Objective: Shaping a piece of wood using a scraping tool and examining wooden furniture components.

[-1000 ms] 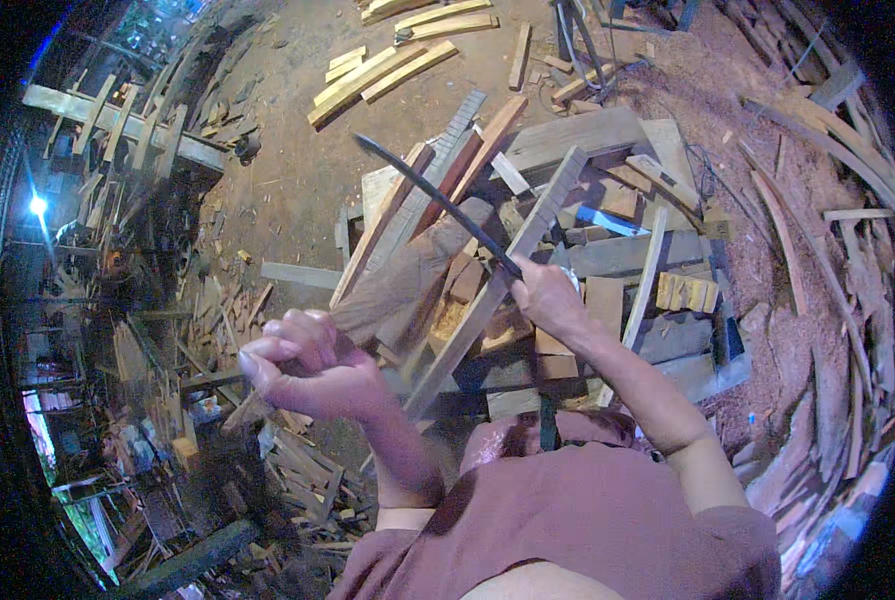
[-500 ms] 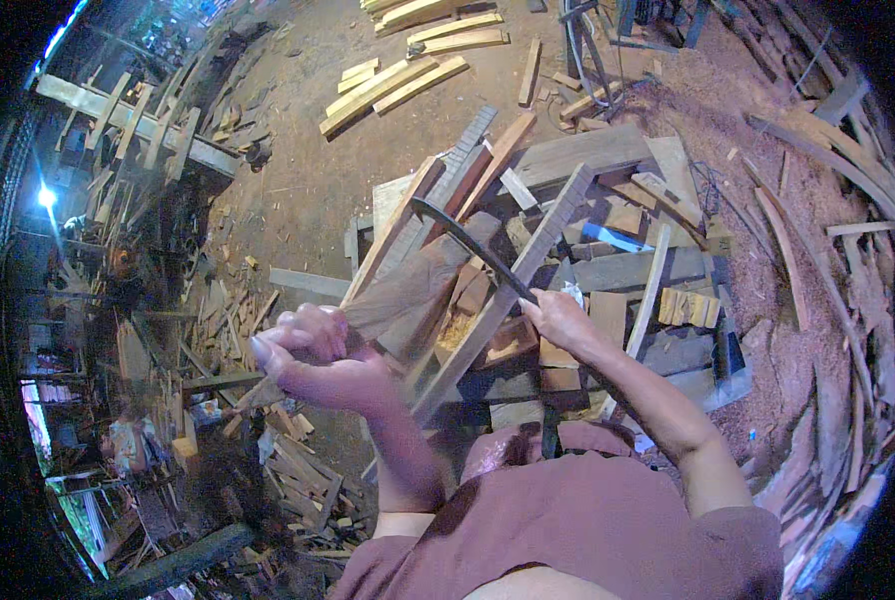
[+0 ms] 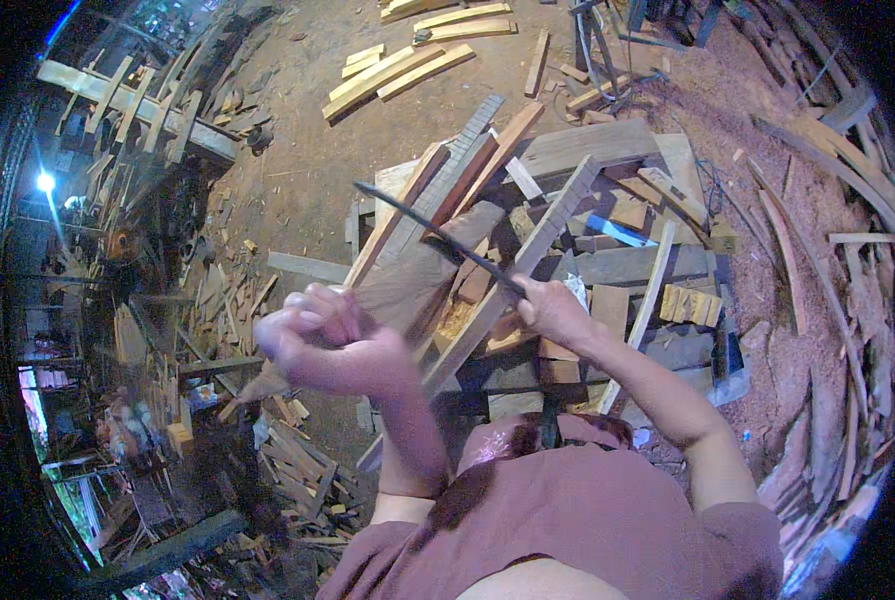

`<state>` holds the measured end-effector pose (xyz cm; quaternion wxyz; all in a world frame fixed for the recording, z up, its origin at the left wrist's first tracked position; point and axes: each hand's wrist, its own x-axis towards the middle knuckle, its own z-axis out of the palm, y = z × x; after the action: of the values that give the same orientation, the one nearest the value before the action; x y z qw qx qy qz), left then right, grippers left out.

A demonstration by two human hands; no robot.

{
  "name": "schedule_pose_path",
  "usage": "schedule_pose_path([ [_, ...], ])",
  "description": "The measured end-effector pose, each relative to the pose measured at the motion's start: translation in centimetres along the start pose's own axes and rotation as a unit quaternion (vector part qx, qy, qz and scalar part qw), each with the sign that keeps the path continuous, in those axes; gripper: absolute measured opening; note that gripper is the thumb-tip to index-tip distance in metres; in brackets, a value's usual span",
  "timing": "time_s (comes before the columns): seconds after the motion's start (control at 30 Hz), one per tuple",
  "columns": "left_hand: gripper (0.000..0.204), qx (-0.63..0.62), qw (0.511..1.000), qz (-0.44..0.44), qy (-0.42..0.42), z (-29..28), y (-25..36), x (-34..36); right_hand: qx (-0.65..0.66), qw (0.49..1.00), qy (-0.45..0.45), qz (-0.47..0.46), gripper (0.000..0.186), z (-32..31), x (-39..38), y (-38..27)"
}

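A long, thin dark blade (image 3: 440, 234) reaches up and to the left from the person's right hand (image 3: 556, 310), which is wrapped tightly around its lower end. The blade crosses above a thick brown wood piece (image 3: 400, 288), and its tip ends left of the upright-lying boards. The left hand (image 3: 320, 336) is curled into a fist around the narrower part of that wood piece, whose pointed end shows below it on the left.

Just beside the right hand, a pale plank (image 3: 543, 240) slants down toward the person. Beyond it are a blue strip (image 3: 620, 231), grey timbers and, farther right, a short row of yellow blocks (image 3: 692, 306). Yellow boards (image 3: 396, 82) lie on the brown floor (image 3: 298, 150) at the top. Reddish sawdust (image 3: 758, 260) spreads along the right side, wood scraps (image 3: 313, 480) are heaped at lower left, and a bright lamp (image 3: 46, 183) shines at far left.
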<state>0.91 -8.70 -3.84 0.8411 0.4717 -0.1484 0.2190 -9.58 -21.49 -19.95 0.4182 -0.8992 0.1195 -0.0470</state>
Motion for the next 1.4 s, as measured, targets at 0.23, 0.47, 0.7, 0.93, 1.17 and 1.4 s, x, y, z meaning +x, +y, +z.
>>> schedule_pose_path([
  [0.23, 0.033, 0.007, 1.0, 0.014, 0.02, -1.2, -0.2, 0.8, 0.03, 0.997, -0.016, 0.063, 0.022, -4.7, 1.0, -4.1],
  [0.47, 0.026, -0.01, 1.0, 0.003, -0.023, -0.7, -0.6, -0.4, 0.119, 0.986, 0.103, -0.064, 0.02, -6.8, 1.2, -7.6],
  [0.7, 0.035, 0.028, 0.999, 0.016, 0.007, 0.1, 0.3, -1.6, 0.023, 0.999, -0.004, 0.025, 0.022, -0.2, 1.2, 0.0],
  [0.93, 0.025, 0.022, 1.0, 0.01, 0.001, -0.5, -0.2, 0.1, 0.071, 0.982, 0.117, -0.133, 0.015, -8.4, 2.7, -9.6],
  [1.17, 0.03, 0.05, 0.998, 0.028, 0.014, 0.9, -0.5, -1.0, -0.03, 0.999, -0.018, 0.04, 0.022, -1.8, 1.6, -1.3],
  [1.4, 0.034, 0.031, 0.998, 0.001, 0.055, -1.9, -0.1, 1.5, 0.064, 0.985, -0.052, 0.153, 0.029, -2.8, 1.2, 0.3],
])
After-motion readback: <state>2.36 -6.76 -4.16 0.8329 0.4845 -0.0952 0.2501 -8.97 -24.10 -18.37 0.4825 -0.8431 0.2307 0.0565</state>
